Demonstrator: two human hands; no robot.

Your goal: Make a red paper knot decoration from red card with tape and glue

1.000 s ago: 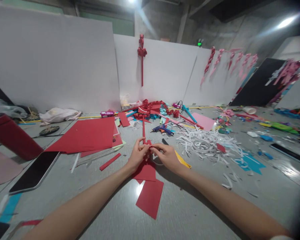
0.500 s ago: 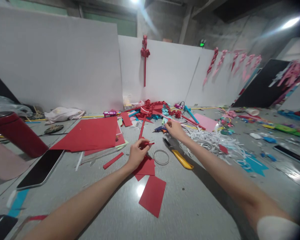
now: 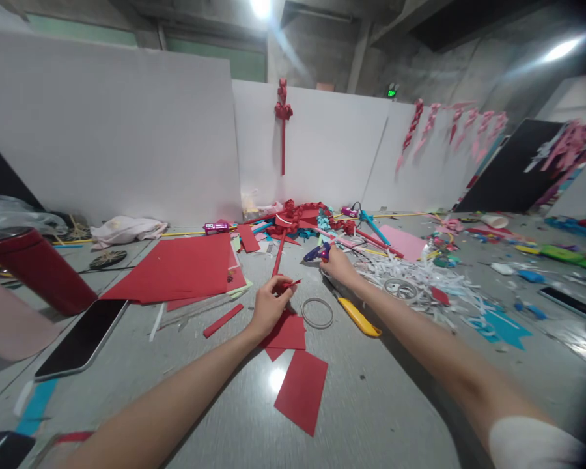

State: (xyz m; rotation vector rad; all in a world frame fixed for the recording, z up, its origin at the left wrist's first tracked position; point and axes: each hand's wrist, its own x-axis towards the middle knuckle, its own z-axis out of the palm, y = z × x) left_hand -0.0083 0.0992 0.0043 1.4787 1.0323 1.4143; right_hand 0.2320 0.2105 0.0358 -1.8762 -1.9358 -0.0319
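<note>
My left hand [image 3: 271,303] is closed in a pinch on a small folded red paper piece [image 3: 292,284], near the middle of the floor. Just beyond it lies a thin red paper stick [image 3: 279,254]. My right hand [image 3: 338,264] has its fingers wrapped round a dark blue glue gun [image 3: 317,253], whose nozzle points left. Below my right hand rests a yellow utility knife [image 3: 359,317]. A grey ring [image 3: 317,313] lies between my two forearms. Red paper pieces [image 3: 303,391] are spread beneath and in front of my left hand.
Large red sheets [image 3: 176,268] and a phone [image 3: 83,339] lie at left, beside a tilted-looking red flask [image 3: 41,270]. White paper shreds [image 3: 420,277] cover the floor at right. Red paper decorations [image 3: 293,218] are heaped by the white panel [image 3: 322,143].
My right hand has closed round the glue gun and lifted it slightly. My left hand keeps its pinch on the red paper. The view has tilted up a little.
</note>
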